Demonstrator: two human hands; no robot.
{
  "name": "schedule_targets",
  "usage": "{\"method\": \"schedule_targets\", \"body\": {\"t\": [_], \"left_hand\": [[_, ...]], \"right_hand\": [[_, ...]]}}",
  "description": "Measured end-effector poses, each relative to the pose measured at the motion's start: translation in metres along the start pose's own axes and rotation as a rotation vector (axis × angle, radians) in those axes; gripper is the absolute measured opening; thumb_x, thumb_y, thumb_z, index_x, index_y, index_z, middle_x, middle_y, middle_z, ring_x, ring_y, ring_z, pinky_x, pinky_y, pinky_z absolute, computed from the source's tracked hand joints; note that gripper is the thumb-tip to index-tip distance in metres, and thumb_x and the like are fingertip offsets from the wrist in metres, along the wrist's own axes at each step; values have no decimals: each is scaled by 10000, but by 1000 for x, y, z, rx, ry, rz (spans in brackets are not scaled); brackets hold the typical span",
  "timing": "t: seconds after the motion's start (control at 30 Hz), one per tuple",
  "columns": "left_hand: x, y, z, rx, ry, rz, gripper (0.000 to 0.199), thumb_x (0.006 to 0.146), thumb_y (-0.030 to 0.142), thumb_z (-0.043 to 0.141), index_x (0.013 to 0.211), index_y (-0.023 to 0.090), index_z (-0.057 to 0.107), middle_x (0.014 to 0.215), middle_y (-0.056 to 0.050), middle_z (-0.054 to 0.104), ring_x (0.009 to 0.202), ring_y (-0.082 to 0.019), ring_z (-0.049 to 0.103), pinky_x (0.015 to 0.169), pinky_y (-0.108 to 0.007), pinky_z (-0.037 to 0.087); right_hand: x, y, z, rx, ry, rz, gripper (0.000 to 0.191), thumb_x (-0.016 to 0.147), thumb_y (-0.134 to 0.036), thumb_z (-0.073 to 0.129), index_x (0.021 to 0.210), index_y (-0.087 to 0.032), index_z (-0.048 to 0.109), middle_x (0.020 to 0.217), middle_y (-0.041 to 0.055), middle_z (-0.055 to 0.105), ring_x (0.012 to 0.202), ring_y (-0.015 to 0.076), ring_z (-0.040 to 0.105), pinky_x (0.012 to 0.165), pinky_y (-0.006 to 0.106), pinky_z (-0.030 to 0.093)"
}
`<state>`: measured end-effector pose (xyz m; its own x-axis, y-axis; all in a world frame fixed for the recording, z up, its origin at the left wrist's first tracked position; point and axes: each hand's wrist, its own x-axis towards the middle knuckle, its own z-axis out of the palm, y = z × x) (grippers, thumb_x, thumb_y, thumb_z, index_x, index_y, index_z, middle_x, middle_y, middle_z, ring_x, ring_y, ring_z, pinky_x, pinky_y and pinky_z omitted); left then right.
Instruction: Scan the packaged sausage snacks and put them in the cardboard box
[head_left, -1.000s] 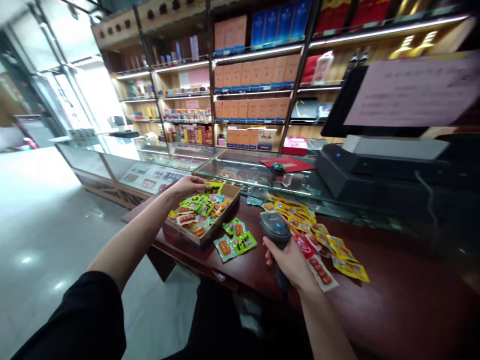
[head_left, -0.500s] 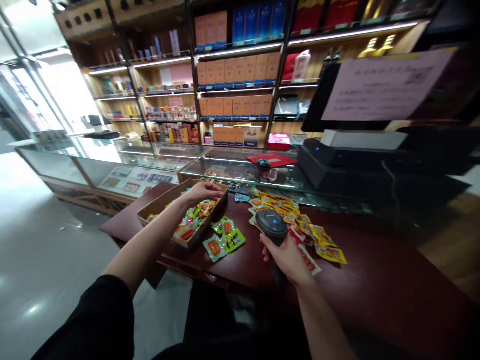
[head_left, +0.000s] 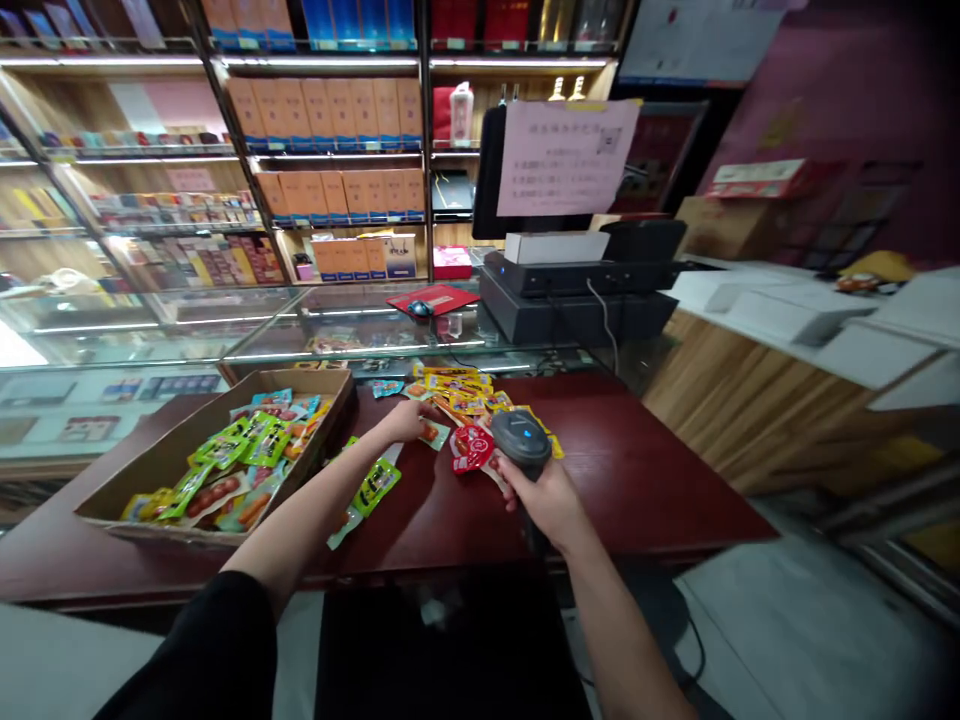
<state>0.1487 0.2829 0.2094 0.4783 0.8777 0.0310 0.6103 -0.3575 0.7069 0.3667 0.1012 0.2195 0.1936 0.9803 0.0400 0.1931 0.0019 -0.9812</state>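
Gripping a dark scanner (head_left: 522, 436) over the table (head_left: 600, 425), right hand (head_left: 546, 502) wrapped round its handle (head_left: 534, 536), left hand (head_left: 409, 420) at snack packets (head_left: 470, 449) left of the scanner, its hold too hidden to tell, cardboard box (head_left: 174, 450) at left, monitor (head_left: 490, 180) far beyond.

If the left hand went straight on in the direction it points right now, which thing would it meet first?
Most likely the yellow packets, which lie just beyond the left hand in the picture. Depth is unclear here, so the hand might pass above them.
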Motion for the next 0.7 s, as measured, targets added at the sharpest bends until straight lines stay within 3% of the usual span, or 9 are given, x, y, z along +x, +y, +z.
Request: {"method": "schedule_targets", "body": {"t": [0.13,0.37,0.7], "left_hand": [[-5,-9,16,264,-30,-12,412,676,117,577,1042,200,746,963,-92,735,926,-274,666,834,-314,483],[-17,-11,23,465,-112,125,610,636,100,594,1234,215,634,1211,-102,637,1088,-267,600,945,-313,444],[-25,-16,28,518,-18,192,458,777,85,502,1195,202,648,1132,-136,657,1084,-269,594,956,-347,419]], "right_hand": [[-1,6,0,-19,19,20,308,779,-455,639,880,-164,632,551,17,612,433,155,586,417,263,513],[-2,6,9,-8,-8,20,306,786,-457,635,847,-158,607,527,-11,604,407,137,575,399,242,494],[-3,10,17,-32,-36,20,349,798,-466,629,924,-141,625,527,-15,606,404,138,577,400,242,491]]}}
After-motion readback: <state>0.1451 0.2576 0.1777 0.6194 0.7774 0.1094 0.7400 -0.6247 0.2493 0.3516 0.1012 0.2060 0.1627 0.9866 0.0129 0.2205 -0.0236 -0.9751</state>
